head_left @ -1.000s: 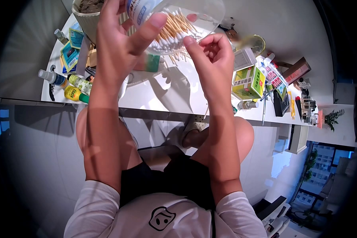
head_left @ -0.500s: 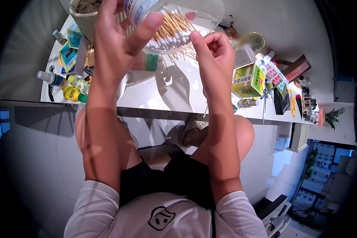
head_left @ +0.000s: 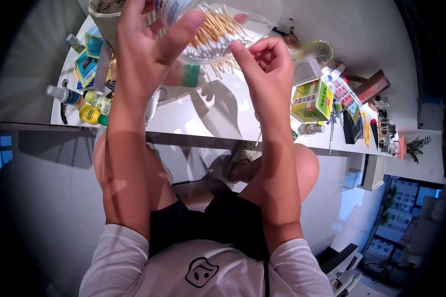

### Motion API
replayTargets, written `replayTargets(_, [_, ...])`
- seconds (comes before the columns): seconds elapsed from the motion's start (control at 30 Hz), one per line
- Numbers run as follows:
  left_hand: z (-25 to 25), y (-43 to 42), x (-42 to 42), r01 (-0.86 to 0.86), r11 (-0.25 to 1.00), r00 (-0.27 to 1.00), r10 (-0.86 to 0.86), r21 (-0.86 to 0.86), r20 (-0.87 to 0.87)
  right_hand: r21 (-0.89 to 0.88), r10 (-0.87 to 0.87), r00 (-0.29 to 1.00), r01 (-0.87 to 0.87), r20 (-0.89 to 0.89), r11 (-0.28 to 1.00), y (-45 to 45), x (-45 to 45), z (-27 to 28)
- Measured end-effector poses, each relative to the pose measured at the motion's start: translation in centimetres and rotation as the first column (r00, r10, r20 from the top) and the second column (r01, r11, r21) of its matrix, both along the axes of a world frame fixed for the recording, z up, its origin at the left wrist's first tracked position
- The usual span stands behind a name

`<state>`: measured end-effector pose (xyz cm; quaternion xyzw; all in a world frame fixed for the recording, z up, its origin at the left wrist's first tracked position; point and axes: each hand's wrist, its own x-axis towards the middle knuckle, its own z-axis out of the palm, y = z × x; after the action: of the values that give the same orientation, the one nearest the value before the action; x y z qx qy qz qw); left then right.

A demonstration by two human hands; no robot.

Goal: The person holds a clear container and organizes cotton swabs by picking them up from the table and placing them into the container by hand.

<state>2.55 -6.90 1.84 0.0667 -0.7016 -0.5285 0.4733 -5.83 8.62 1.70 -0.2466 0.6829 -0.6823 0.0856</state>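
A clear round tub (head_left: 171,12) with a blue-and-white label is tilted above the table, with many cotton swabs (head_left: 215,37) inside. My left hand (head_left: 143,47) grips it from the left, thumb along the near side. At the tub's lower right edge is my right hand (head_left: 270,69), its thumb against the edge and its other fingers curled. What lies between those fingertips is partly hidden. More cotton swabs (head_left: 225,68) lie loose on the white table (head_left: 188,119) beneath the tub. Beside them is a green-and-clear item (head_left: 188,76).
Bottles, including a yellow one with a green cap (head_left: 91,115), stand at the left near a potted plant (head_left: 104,22). On the right are a green-and-yellow box (head_left: 311,101), a small bottle (head_left: 312,129), a dark red box (head_left: 372,86) and a round gold-rimmed object (head_left: 319,52).
My right thumb has shifted slightly left along the tub's edge. The swabs inside have spread a little, and the tub's tilt has changed slightly. My left hand keeps its grip.
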Motion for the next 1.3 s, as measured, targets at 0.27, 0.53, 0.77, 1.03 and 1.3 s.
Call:
replayTargets(0.27, [0.4, 0.1, 0.2, 0.009, 1.0, 0.999, -0.01, 0.015, 0.032, 0.022, 0.021, 0.998, -0.02, -0.06, 1.0, 0.2, -0.1, -0.1])
replayTargets(0.53, [1.5, 1.0, -0.1, 0.193, 0.971, 0.97, -0.167, 0.144, -0.175, -0.008, 0.02, 0.997, -0.02, -0.074, 1.0, 0.3, 0.0, -0.1])
replayTargets(0.77, [-0.2, -1.0, 0.2, -0.061, 0.997, 0.998, 0.063, -0.056, 0.032, 0.404, -0.16, 0.966, 0.232, -0.205, 0.885, 0.3, -0.8, -3.1])
replayTargets(1.03, [-0.1, -0.8, -0.1, -0.012, 1.0, 1.0, 0.011, -0.007, -0.008, 0.621, 0.086, 0.856, 0.296, -0.509, 0.726, -0.5, 0.0, -7.5])
replayTargets(1.3, [1.3, 0.1, 0.2, 0.173, 0.982, 0.974, -0.16, 0.07, -0.163, 0.653, 0.207, 0.675, 0.514, -0.708, 0.557, -1.6, 1.2, -9.8])
